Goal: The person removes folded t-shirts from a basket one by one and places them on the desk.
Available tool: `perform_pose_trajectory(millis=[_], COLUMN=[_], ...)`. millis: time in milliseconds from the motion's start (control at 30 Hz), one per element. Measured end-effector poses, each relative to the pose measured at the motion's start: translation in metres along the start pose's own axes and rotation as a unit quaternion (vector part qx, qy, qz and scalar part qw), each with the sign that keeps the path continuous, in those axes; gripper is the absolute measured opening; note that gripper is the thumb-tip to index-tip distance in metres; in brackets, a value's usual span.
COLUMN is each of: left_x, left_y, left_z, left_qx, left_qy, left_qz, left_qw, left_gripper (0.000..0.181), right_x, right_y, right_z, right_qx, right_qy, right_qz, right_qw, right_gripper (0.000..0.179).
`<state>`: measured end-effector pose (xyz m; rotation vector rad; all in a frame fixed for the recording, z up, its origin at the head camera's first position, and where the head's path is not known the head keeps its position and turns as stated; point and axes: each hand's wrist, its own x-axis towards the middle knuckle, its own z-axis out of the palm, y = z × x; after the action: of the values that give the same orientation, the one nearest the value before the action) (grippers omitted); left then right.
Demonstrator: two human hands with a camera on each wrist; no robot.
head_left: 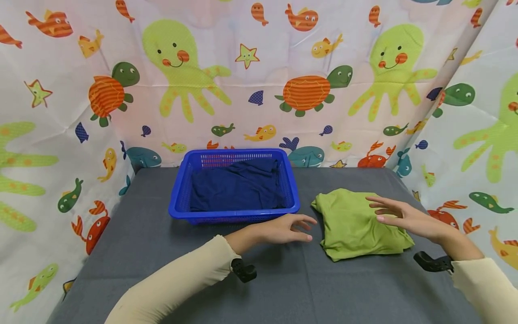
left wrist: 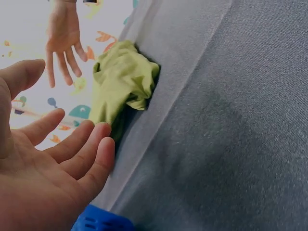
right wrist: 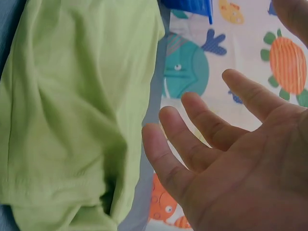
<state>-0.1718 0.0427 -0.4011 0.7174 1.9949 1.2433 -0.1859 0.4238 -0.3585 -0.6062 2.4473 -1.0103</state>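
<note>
A green cloth [head_left: 356, 225], bunched and wrinkled, lies on the grey table to the right of the basket; its kind of garment cannot be told. My left hand [head_left: 285, 228] hovers just left of the cloth, in front of the basket, with fingers spread and nothing held. Above the cloth's right side is my right hand [head_left: 404, 218], fingers loosely extended and apart from the fabric. In the right wrist view the green cloth [right wrist: 77, 106] fills the left side, beside the relaxed right hand [right wrist: 240, 159]. Both palms face each other across the cloth.
A blue plastic basket [head_left: 234, 213] stands at the back of the table with a folded dark blue cloth [head_left: 238, 186] inside. The grey table [head_left: 137, 252] is bordered at the back and sides by a white curtain [head_left: 230, 108] printed with sea animals.
</note>
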Motion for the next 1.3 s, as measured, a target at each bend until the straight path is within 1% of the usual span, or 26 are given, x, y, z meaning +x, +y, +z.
perform_pose_trajectory(millis=[67,267,333,433,533,600,667,800,900,1100,1233,1300], left_x=[-0.003,-0.012,-0.017,-0.025,-0.032,-0.037,-0.042,-0.05,-0.054,-0.064,-0.073,-0.078], left_y=[0.002,0.008,0.012,0.019,0.026,0.028,0.03,0.03,0.026,0.019,0.015,0.015], left_z=[-0.002,-0.009,-0.012,-0.02,-0.03,-0.036,-0.042,-0.052,-0.057,-0.069,-0.076,-0.079], left_qx=[-0.004,-0.006,-0.005,-0.001,0.009,0.015,0.016,0.015,0.014,0.013,0.009,0.008], left_qy=[0.0,0.003,0.003,0.005,0.009,0.013,0.019,0.033,0.041,0.063,0.082,0.091], left_qz=[-0.001,0.002,0.002,0.003,0.013,0.02,0.019,0.015,0.014,0.009,-0.001,-0.001], left_qw=[1.0,1.0,1.0,1.0,0.9998,0.9996,0.9995,0.9992,0.999,0.9979,0.9966,0.9958], left_gripper=[0.048,0.047,0.047,0.046,0.047,0.047,0.048,0.049,0.05,0.049,0.048,0.048], right_x=[0.003,0.013,0.016,0.024,0.031,0.037,0.043,0.054,0.062,0.078,0.088,0.092], right_y=[-0.004,-0.018,-0.023,-0.029,-0.036,-0.042,-0.048,-0.058,-0.064,-0.076,-0.086,-0.091], right_z=[0.001,0.004,0.004,0.005,0.007,0.009,0.011,0.016,0.021,0.03,0.038,0.04], right_qx=[0.0,0.006,0.011,0.013,0.016,0.018,0.022,0.012,0.003,0.034,0.037,0.039], right_qy=[-0.003,-0.009,-0.011,-0.017,-0.028,-0.035,-0.041,-0.043,-0.047,-0.064,-0.077,-0.082], right_qz=[-0.004,-0.039,-0.049,-0.06,-0.067,-0.072,-0.075,-0.082,-0.086,-0.091,-0.089,-0.086], right_qw=[1.0,0.9992,0.9987,0.998,0.9972,0.9966,0.9961,0.9956,0.9952,0.9932,0.9924,0.9922], right_gripper=[0.061,0.06,0.06,0.06,0.06,0.061,0.06,0.058,0.058,0.059,0.06,0.06])
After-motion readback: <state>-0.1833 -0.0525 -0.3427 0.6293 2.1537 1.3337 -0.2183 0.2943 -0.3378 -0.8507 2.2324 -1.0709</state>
